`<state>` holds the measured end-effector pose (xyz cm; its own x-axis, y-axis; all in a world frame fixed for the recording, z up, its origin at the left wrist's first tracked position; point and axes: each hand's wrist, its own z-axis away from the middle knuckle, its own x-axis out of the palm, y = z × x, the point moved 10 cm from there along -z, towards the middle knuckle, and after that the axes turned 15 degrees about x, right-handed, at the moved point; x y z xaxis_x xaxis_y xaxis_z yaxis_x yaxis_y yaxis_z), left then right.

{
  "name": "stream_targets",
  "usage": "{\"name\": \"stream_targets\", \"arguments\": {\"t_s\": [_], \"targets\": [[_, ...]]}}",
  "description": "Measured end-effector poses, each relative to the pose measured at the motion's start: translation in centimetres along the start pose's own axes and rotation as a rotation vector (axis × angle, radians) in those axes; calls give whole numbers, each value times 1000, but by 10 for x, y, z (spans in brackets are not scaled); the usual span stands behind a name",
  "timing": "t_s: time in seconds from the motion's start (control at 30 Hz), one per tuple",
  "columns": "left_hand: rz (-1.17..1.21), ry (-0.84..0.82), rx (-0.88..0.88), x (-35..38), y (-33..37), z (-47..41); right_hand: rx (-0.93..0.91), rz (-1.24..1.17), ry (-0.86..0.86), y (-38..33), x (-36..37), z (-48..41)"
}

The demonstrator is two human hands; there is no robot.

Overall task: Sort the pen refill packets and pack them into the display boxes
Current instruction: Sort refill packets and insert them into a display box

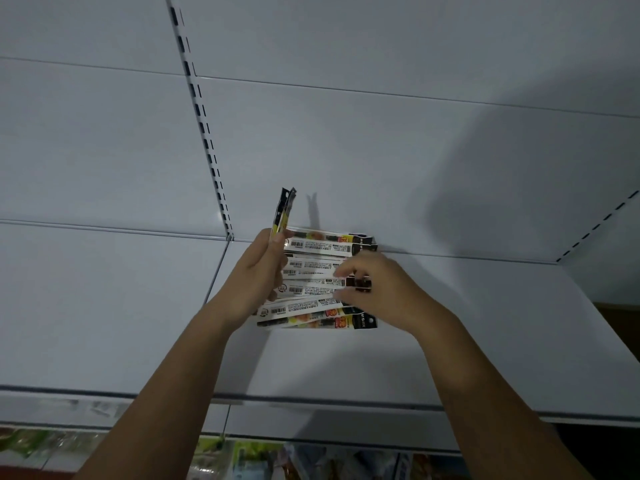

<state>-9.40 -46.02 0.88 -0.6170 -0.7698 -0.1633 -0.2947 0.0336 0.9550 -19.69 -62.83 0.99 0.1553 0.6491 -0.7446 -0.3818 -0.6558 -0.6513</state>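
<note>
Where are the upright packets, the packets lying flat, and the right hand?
upright packets point(284, 213): head view, yellow-and-black middle.
flat packets point(308, 291): head view, white barcode label.
right hand point(384, 292): head view, back of hand.

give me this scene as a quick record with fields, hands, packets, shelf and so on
setting: white metal shelf, slotted upright rail in the back panel
left: left hand grips two narrow yellow-and-black refill packets upright
right: right hand, fingers curled on the black end of one packet in the pile
pile: flat refill packets with barcodes, overlapping, lying sideways on the shelf
display boxes: none in view
below shelf: blurred coloured goods
</note>
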Motion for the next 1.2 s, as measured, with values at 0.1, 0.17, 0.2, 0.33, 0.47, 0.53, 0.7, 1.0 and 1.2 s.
{"name": "stream_targets", "arguments": {"t_s": [0.1,0.17,0.2,0.33,0.47,0.53,0.7,1.0,1.2], "targets": [[4,19,11,-4,0,1,-21,64,-69,5,19,3],[1,31,15,-4,1,1,-33,124,-67,6,29,1],[-7,40,15,-4,2,1,-33,130,-66,7,32,1],[-62,67,36,-7,4,-1,-74,150,2,7,34,-2],[-71,66,39,-8,0,0,-142,179,95,0,32,-1],[-107,57,63,-9,2,1,-149,217,122,-2,30,-2],[-340,-26,122,-9,8,0,-207,214,172,-13,13,2],[-319,-240,136,19,13,3,-258,-176,227,-49,-44,15],[-194,-264,79,23,15,9,-49,-677,230,-31,-44,12]]}}
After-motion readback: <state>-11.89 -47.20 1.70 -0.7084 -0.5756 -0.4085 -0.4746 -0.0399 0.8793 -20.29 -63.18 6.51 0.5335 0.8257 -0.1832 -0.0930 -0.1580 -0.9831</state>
